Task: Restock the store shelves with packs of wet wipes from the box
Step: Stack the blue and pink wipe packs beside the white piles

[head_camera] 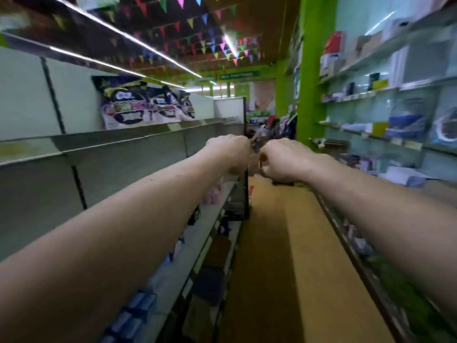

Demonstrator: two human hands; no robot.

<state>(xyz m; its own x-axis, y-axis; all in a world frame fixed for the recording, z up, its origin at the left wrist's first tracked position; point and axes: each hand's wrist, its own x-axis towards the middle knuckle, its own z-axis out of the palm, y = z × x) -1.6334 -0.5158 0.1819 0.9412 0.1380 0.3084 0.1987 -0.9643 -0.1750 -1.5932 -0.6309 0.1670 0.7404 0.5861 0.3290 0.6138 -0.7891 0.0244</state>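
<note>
Both my bare arms reach straight forward along a store aisle, at chest height. My left hand (230, 154) and my right hand (282, 162) are curled into fists, backs toward me, almost touching each other. I see nothing held in either fist; the palm sides are hidden. Blurred blue and white packs (138, 305) lie on a low shelf at the left, under my left forearm. Pink packs (212, 194) sit further along that shelf. No box is in view.
Grey metal shelving (123, 142) runs along the left, with dark purple bags (128, 107) on its top shelf. Wall shelves (371, 134) with assorted goods line the right. A tan floor (277, 243) runs between them, and a green pillar (311, 70) stands far right.
</note>
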